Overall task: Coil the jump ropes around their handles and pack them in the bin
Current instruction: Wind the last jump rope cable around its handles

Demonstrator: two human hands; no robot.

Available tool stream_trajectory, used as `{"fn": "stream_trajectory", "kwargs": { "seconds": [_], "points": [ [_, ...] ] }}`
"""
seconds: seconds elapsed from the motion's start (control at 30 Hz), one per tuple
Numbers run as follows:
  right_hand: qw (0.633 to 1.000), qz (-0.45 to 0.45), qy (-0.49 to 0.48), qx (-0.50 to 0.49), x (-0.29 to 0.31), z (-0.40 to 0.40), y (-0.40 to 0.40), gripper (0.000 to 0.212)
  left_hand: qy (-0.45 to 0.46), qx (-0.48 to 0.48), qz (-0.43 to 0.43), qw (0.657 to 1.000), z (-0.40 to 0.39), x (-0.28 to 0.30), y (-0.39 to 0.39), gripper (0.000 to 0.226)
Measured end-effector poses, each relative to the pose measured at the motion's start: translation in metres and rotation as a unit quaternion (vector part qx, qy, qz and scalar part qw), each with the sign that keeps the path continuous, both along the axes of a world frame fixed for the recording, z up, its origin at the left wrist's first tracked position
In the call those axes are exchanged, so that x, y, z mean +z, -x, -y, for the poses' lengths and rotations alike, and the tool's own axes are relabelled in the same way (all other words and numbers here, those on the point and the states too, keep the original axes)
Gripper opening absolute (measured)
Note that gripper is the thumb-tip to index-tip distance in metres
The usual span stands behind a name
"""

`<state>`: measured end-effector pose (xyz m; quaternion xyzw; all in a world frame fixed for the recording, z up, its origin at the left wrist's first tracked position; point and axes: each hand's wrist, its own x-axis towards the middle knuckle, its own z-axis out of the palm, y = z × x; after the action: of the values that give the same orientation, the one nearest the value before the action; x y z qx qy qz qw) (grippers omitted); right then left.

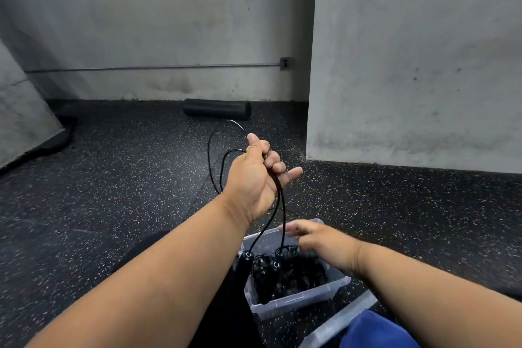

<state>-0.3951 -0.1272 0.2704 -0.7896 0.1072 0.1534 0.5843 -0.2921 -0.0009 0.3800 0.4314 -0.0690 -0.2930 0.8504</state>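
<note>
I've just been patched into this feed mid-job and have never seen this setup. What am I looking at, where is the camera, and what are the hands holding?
There is no machine here: a person works with two bare hands, and the one picture comes from a wide-angle camera on their head, looking forward and down.

The left hand is raised and grips the black cord of a jump rope. Both of its black handles hang below, over a clear plastic bin on the dark speckled floor. The rest of the cord loops out toward the wall.

The right hand hovers open over the bin, blurred and holding nothing. The bin already holds a heap of black ropes.

A black foam roller lies by the wall, and what looks like the bin's lid lies nearby.
</note>
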Motion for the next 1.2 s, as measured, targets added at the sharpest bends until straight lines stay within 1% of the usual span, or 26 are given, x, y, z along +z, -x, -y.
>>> {"fn": "stream_trajectory", "kwargs": {
  "seconds": [0.13,0.23,0.3,0.33,0.43,0.5,0.6,0.63,0.7,0.77,0.8,0.83,0.9,0.93,0.97,1.0,1.07,1.1,1.17,1.2],
  "points": [
    [0.997,-0.037,0.060,0.032,-0.031,-0.012,-0.004,0.070,0.038,0.013,-0.031,0.999,-0.005,0.008,-0.004,0.043],
    [0.997,-0.041,0.064,0.031,-0.042,-0.018,-0.003,0.082,0.073,0.016,-0.046,0.996,-0.009,0.016,-0.004,0.044],
    [0.998,-0.030,0.057,0.019,-0.046,-0.019,-0.004,0.084,0.095,0.015,-0.057,0.994,-0.010,0.024,-0.002,0.045],
    [0.998,-0.025,0.050,0.006,-0.046,-0.019,-0.006,0.082,0.105,0.011,-0.059,0.993,-0.010,0.027,0.000,0.045],
    [0.999,0.006,0.011,-0.032,-0.046,-0.020,-0.009,0.055,0.124,0.002,-0.066,0.990,-0.010,0.033,0.003,0.046],
    [0.999,0.012,-0.016,-0.036,-0.044,-0.020,-0.008,0.040,0.132,-0.002,-0.074,0.988,-0.011,0.033,0.000,0.047],
    [0.996,-0.020,-0.069,-0.044,-0.044,-0.019,-0.003,0.029,0.139,0.018,-0.078,0.987,-0.016,0.028,-0.011,0.048],
    [0.996,-0.024,-0.067,-0.044,-0.045,-0.018,-0.002,0.028,0.134,0.037,-0.074,0.987,-0.019,0.025,-0.018,0.048],
    [0.998,-0.017,-0.040,-0.044,-0.043,-0.016,0.002,0.024,0.104,0.078,-0.073,0.989,-0.028,0.015,-0.032,0.048],
    [0.998,-0.010,-0.032,-0.051,-0.040,-0.015,0.004,0.021,0.031,0.098,-0.064,0.993,-0.042,-0.002,-0.041,0.044],
    [0.998,-0.007,-0.032,-0.054,-0.036,-0.014,0.005,0.020,-0.017,0.084,-0.053,0.995,-0.047,-0.011,-0.043,0.042],
    [0.998,0.000,-0.034,-0.056,-0.032,-0.013,0.004,0.020,-0.063,0.053,-0.043,0.996,-0.051,-0.021,-0.044,0.046],
    [0.996,0.023,-0.032,-0.076,-0.026,-0.011,0.001,0.021,-0.133,-0.038,-0.015,0.990,-0.053,-0.035,-0.042,0.067],
    [0.995,0.035,-0.030,-0.088,-0.020,-0.009,0.001,0.022,-0.159,-0.084,0.015,0.984,-0.049,-0.038,-0.038,0.073],
    [0.994,0.045,-0.036,-0.097,-0.014,-0.009,0.001,0.025,-0.187,-0.124,0.053,0.973,-0.044,-0.041,-0.030,0.073],
    [0.992,0.053,-0.044,-0.104,-0.007,-0.007,-0.001,0.028,-0.217,-0.153,0.095,0.960,-0.038,-0.045,-0.023,0.067],
    [0.992,0.062,-0.060,-0.092,0.007,-0.009,-0.003,0.028,-0.271,-0.172,0.155,0.934,-0.029,-0.052,-0.013,0.040],
    [0.993,0.065,-0.068,-0.077,0.014,-0.011,-0.005,0.024,-0.281,-0.165,0.162,0.931,-0.027,-0.055,-0.011,0.031],
    [0.991,0.071,-0.096,-0.066,0.023,-0.013,-0.006,0.018,-0.245,-0.145,0.143,0.948,-0.023,-0.058,-0.012,0.033],
    [0.988,0.070,-0.116,-0.078,0.025,-0.014,-0.005,0.020,-0.218,-0.135,0.131,0.958,-0.023,-0.057,-0.014,0.034]
  ]
}}
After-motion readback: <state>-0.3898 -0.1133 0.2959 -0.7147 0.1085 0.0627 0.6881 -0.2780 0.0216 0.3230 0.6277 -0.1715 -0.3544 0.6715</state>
